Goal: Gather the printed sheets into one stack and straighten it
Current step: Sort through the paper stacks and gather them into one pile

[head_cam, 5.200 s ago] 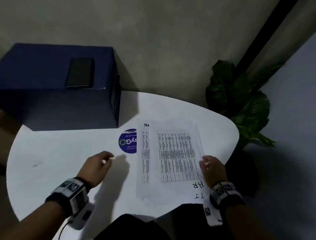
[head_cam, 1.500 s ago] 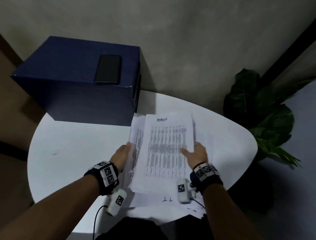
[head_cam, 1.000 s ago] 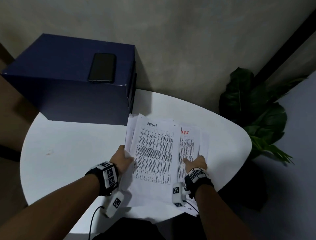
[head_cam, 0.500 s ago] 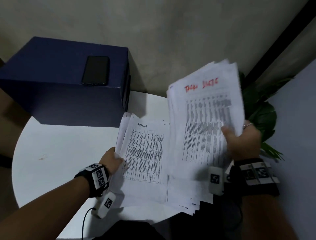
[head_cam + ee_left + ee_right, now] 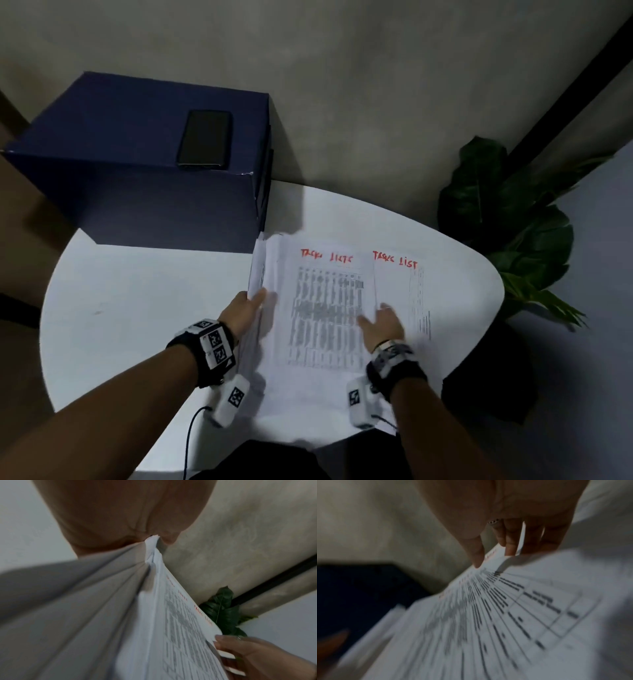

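Note:
The printed sheets lie in a loose stack on the white round table; the top sheet has a table and a red handwritten heading. A second red-headed sheet sticks out to the right. My left hand grips the stack's left edge, and the left wrist view shows thumb and fingers pinching fanned sheet edges. My right hand rests flat on the stack's right side. In the right wrist view its straight fingers meet the top bundle's edge, thumb on top.
A dark blue box stands at the table's back left with a black phone on top, close to the stack's far corner. A green plant stands beyond the table's right edge. The sheets overhang the near edge.
Half a second ago my right hand held a bundle up in the air. That bundle now lies on the stack and the right hand rests on it. The left hand kept its grip.

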`<state>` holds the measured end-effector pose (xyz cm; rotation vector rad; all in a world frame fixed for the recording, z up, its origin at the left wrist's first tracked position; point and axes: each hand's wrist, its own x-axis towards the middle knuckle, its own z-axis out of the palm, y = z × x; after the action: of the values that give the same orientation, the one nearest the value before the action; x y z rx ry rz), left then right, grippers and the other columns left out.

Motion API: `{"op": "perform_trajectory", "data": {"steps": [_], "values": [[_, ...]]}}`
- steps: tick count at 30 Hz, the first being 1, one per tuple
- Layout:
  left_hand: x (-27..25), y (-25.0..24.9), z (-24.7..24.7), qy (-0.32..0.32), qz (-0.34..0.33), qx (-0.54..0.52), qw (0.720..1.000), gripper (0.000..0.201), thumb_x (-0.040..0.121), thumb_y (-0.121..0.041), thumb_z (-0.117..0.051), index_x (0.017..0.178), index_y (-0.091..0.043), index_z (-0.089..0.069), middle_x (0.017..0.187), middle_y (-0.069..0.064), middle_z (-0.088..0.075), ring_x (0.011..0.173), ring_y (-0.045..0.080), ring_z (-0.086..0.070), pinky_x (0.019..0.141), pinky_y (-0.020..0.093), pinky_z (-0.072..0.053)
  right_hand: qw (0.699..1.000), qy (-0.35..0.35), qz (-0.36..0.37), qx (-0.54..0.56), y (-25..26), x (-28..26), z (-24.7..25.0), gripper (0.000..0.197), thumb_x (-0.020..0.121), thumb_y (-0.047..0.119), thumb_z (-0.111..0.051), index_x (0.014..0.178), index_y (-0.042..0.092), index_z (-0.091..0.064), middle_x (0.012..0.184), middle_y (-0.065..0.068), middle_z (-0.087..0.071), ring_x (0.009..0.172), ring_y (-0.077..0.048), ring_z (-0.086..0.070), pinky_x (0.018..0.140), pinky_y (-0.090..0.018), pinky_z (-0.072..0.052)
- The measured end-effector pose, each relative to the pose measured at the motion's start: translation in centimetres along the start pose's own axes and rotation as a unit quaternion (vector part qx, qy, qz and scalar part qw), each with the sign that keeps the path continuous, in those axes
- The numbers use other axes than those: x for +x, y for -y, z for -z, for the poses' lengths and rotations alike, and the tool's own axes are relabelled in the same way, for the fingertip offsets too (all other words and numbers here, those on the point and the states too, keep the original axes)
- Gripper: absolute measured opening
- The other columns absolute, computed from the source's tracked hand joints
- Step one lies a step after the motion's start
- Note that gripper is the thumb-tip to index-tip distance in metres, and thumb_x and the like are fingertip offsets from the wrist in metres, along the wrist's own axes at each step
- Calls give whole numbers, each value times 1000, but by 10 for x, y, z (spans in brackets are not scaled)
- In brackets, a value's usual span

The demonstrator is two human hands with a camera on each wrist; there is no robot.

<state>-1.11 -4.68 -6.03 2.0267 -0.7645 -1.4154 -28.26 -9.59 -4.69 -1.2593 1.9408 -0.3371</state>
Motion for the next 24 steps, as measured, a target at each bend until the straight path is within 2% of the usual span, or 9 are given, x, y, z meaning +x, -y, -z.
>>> {"op": "perform_trajectory", "data": {"steps": [2,4,8,10,12,14,16,20,24], "values": [[-6,-5,-7,-36,-34,106,993,38,94,-36,-61,114,-6,-51,109,5,-60,105,29,-59,83,35,-46,996,31,51,-63,1,-9,-24,66,92,31,-60,147,5,-34,151,-11,-40,138,-26,-39,115,-32,-31],[-14,-9,-10,-57,-77,124,988,24,93,-17,-63,111,-7,-50,103,7,-61,95,27,-60,77,33,-45,993,48,71,-77,4,-19,-31,66,94,32,-57,148,6,-32,152,-9,-37,141,-24,-35,117,-30,-26],[-32,-20,17,-31,-172,-28,984,24,91,-4,-65,107,-21,-56,78,5,-66,65,25,-64,61,37,-52,997,55,34,38,14,-26,-4,74,89,28,-67,149,9,-29,152,-6,-38,136,-22,-42,102,-20,-31],[-44,-31,36,-25,-210,-70,975,29,90,0,-67,102,-25,-59,68,-3,-66,57,18,-61,59,38,-51,987,70,63,134,26,-30,14,82,81,27,-77,148,16,-32,149,-1,-43,131,-20,-48,102,-24,-37],[-53,-47,52,-29,-240,-90,966,27,88,3,-68,104,-18,-62,74,-3,-71,65,17,-64,67,38,-53,965,89,102,224,48,-35,28,76,73,22,-83,138,24,-45,138,2,-56,123,-17,-56,105,-38,-45],[-61,-64,63,-34,-275,-115,954,27,87,2,-69,111,-9,-63,90,1,-76,81,18,-70,76,34,-57,935,92,148,308,78,-43,42,49,72,11,-82,113,29,-62,115,3,-71,108,-15,-67,98,-44,-51],[-68,-79,70,-39,-311,-140,939,26,87,0,-68,112,-6,-64,92,-2,-78,83,10,-73,75,24,-58,910,53,210,352,107,-54,59,31,73,6,-81,98,21,-71,101,-1,-76,97,-16,-72,90,-40,-56],[-79,-85,68,-66,-353,-130,924,34,82,-10,-78,115,-11,-68,102,-9,-77,95,5,-73,80,18,-57,883,7,249,397,123,-72,68,34,69,3,-83,101,7,-72,97,-5,-76,91,-17,-73,75,-28,-59],[-67,-53,38,-54,-284,-100,952,35,74,-10,-85,104,-26,-74,103,-13,-77,99,6,-72,87,34,-59,906,26,209,367,104,-73,45,38,64,-1,-86,97,7,-71,86,1,-77,79,-12,-74,68,-25,-59]]}}
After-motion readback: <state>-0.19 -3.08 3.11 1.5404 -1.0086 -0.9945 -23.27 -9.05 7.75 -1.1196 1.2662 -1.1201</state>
